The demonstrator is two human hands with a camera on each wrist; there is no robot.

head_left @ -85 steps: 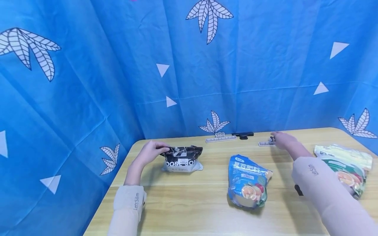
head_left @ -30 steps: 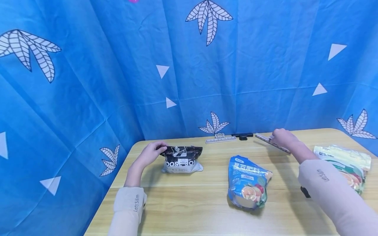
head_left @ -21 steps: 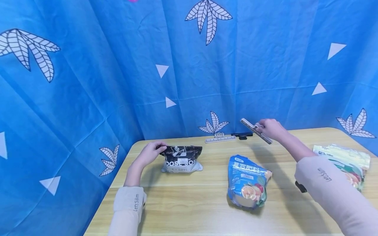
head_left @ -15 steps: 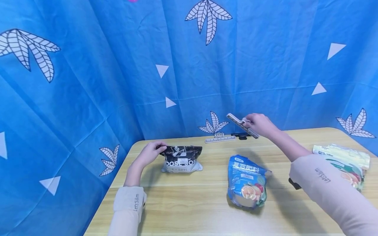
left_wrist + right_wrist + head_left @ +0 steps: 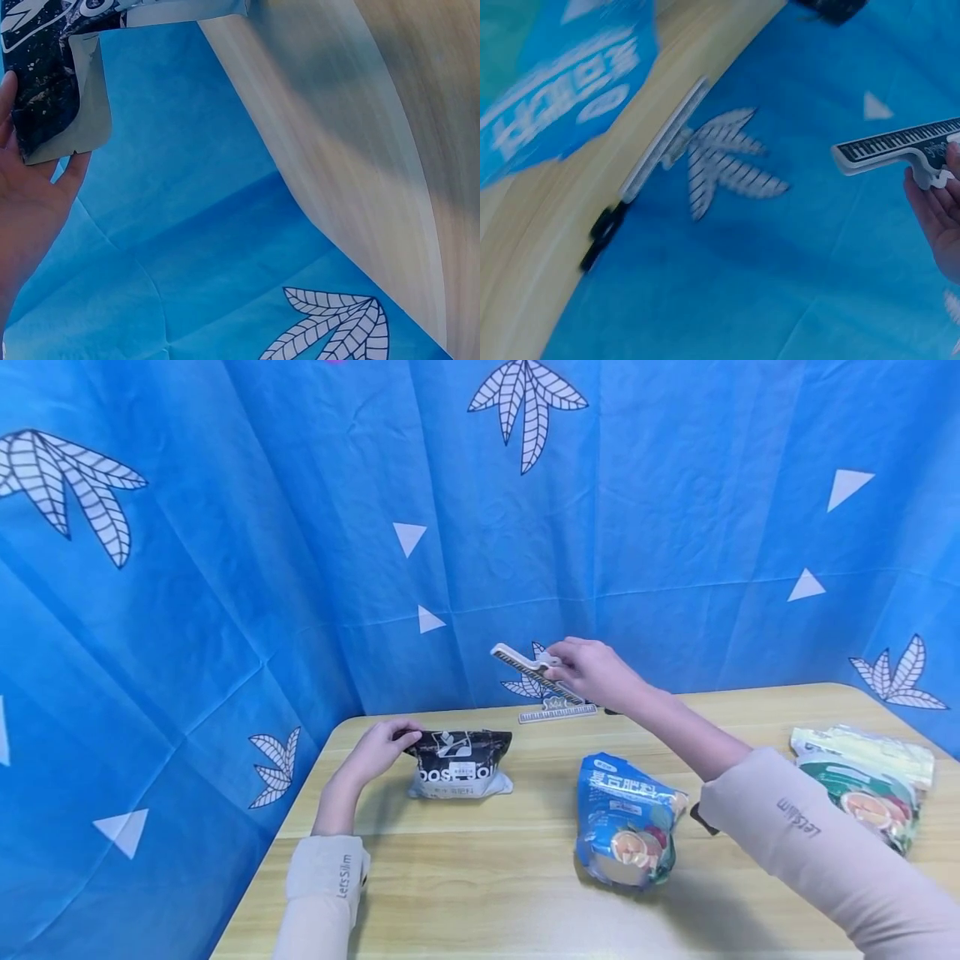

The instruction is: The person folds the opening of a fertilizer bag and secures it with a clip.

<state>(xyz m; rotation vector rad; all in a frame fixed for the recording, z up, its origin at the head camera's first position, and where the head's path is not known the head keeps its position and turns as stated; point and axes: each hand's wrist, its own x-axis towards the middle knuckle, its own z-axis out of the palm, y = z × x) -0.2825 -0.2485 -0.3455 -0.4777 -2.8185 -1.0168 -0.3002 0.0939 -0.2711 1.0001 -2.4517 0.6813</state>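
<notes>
At the left of the table, a black and white bag [image 5: 461,766] stands with its top folded over. My left hand [image 5: 380,746] pinches the bag's upper left corner; the left wrist view shows thumb and fingers on either side of the black bag [image 5: 45,97]. My right hand [image 5: 596,672] holds a white bag clip [image 5: 528,670] with a piano-key pattern, raised above the table's back edge and tilted. In the right wrist view the same clip [image 5: 896,146] is pinched at its handle by the right hand [image 5: 939,217], which is partly out of frame.
A blue fertilizer bag [image 5: 626,822] sits mid-table. A green and a pale bag [image 5: 862,777] lie at the right. Along the back edge lie another piano-key clip [image 5: 557,713] and a black clip [image 5: 604,229]. Another black object [image 5: 703,819] is partly behind the right sleeve. A blue curtain [image 5: 480,543] hangs behind.
My right hand has picked up the piano-key clip from the back right, lifted it and carried it left toward the black and white bag. My left hand has stayed on the bag's corner.
</notes>
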